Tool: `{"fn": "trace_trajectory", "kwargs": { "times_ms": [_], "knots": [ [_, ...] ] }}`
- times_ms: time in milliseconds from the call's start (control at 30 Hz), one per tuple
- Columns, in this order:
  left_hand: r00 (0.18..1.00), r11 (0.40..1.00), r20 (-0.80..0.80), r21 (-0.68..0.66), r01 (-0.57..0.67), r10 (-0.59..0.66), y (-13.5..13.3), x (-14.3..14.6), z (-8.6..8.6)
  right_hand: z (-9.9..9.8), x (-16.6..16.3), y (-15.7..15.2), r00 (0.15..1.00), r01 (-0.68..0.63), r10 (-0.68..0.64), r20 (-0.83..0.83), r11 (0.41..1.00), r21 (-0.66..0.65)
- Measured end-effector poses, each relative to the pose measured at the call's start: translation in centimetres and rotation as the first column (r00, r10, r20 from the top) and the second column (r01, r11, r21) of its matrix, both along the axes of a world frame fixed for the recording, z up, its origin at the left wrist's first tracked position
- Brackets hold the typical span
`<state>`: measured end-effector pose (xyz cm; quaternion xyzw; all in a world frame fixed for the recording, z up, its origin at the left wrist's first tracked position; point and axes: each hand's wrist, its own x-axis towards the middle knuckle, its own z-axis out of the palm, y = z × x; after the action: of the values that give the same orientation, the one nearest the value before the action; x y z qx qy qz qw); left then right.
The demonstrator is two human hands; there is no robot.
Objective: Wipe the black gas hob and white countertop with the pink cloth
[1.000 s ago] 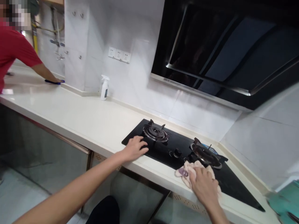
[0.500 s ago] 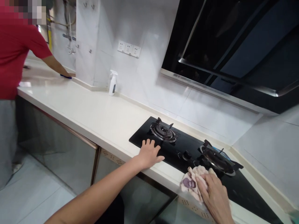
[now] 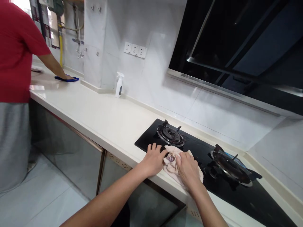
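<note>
My right hand (image 3: 189,168) grips a crumpled pale pink cloth (image 3: 174,167) with a purple patch. The cloth lies over the front edge of the black gas stove (image 3: 239,195) and onto the pale counter. Just left of it, my left hand (image 3: 154,157) rests with spread fingers on the stove's front edge and the counter, holding nothing. Behind the hands is the left burner (image 3: 170,135); farther right stands the right burner (image 3: 230,167). The cloth and right hand hide part of the stove's front middle.
A white spray bottle (image 3: 119,85) stands on the counter (image 3: 94,107) by the wall. At the far left, a co-worker in a red shirt (image 3: 19,53) presses a blue cloth (image 3: 67,78) on the counter. A black range hood (image 3: 239,53) overhangs the stove.
My right hand has slid the cloth left along the stove's front edge, close to my left hand. My left hand stays in place. The co-worker's blue cloth has come more into sight.
</note>
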<state>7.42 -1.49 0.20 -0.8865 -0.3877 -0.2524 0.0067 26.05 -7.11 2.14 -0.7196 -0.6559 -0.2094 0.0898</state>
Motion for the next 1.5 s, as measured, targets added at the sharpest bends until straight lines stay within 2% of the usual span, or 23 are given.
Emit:
{"fn": "trace_trajectory", "kwargs": {
  "times_ms": [167,367,500,633,733,833,1100,1333,1500],
  "knots": [
    [0.999,0.999,0.052,-0.036,-0.001,0.003,-0.2,0.1,0.2,0.8,0.4,3.6,0.998,0.059,-0.06,-0.016,0.997,-0.053],
    [0.998,0.999,0.055,-0.053,-0.004,0.007,-0.5,0.2,0.4,2.0,1.3,6.7,0.995,0.05,-0.063,-0.072,0.986,-0.159],
    [0.998,0.999,0.058,-0.041,-0.025,0.027,-0.6,0.2,0.3,2.5,1.6,6.5,0.991,-0.047,0.013,-0.136,0.966,-0.254],
    [0.997,1.0,0.075,-0.012,-0.023,0.024,-0.6,0.3,0.0,3.3,3.0,4.7,0.958,-0.232,0.141,-0.252,0.894,-0.383],
    [0.995,0.999,0.097,0.024,-0.028,0.026,-0.4,0.3,-0.5,3.9,4.3,4.0,0.929,-0.309,0.163,-0.331,0.835,-0.455],
    [0.995,0.999,0.101,0.046,-0.027,0.022,-0.3,0.3,-0.9,4.0,4.9,4.4,0.916,-0.331,0.15,-0.373,0.808,-0.487],
    [0.997,0.998,0.076,0.056,-0.016,0.012,-0.6,0.1,-0.6,3.4,6.0,8.1,0.916,-0.255,0.066,-0.397,0.858,-0.445],
    [0.997,1.0,0.082,0.019,-0.003,0.002,-0.9,-0.2,0.1,3.0,9.3,11.3,0.923,-0.131,-0.032,-0.383,0.91,-0.392],
    [0.997,1.0,0.078,-0.006,-0.008,0.009,-1.2,-0.4,0.5,2.9,12.1,12.4,0.886,-0.127,-0.068,-0.459,0.916,-0.38]
  ]
}}
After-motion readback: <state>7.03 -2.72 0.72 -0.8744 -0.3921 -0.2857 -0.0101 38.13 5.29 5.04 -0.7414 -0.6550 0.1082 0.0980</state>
